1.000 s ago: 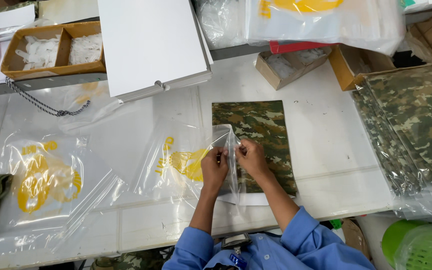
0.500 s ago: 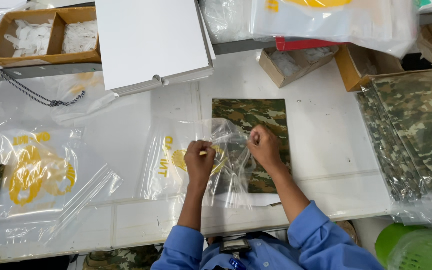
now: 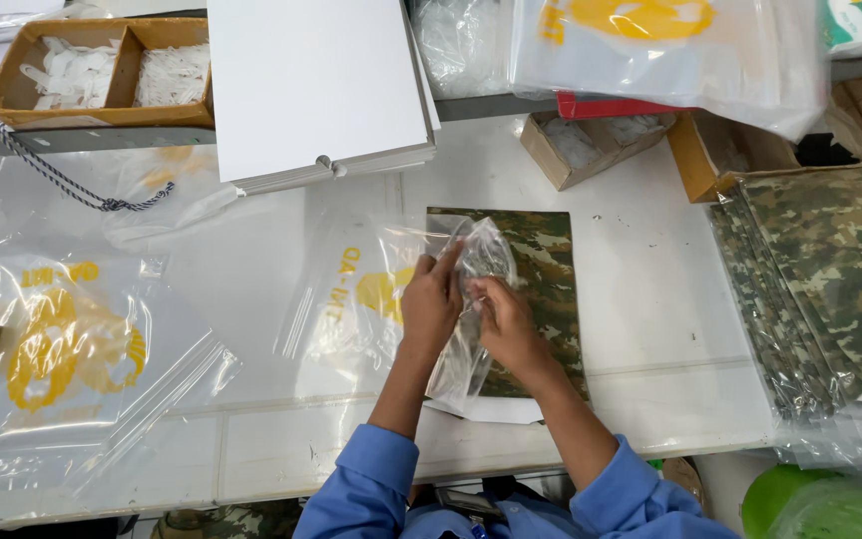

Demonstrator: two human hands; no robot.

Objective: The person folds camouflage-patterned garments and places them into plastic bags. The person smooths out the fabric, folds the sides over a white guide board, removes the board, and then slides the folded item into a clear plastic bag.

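Note:
Both my hands hold a clear plastic bag with a yellow print, lifted off the white table. My left hand pinches the bag's upper edge, fingers pointing up. Close beside it, my right hand grips the same bag lower down. Under the bag lies a flat folded camouflage cloth, partly covered by the plastic and my hands. A white sheet sticks out below the cloth's near edge.
Clear yellow-printed bags lie spread at the left. A stack of bagged camouflage pieces sits at the right. A white flat box, a cardboard tray of small white parts and open cartons line the back. A dark cord trails left.
My hands have come close together at the middle of the bag, which is now bunched up and raised over the camouflage cloth; earlier they held it wider apart.

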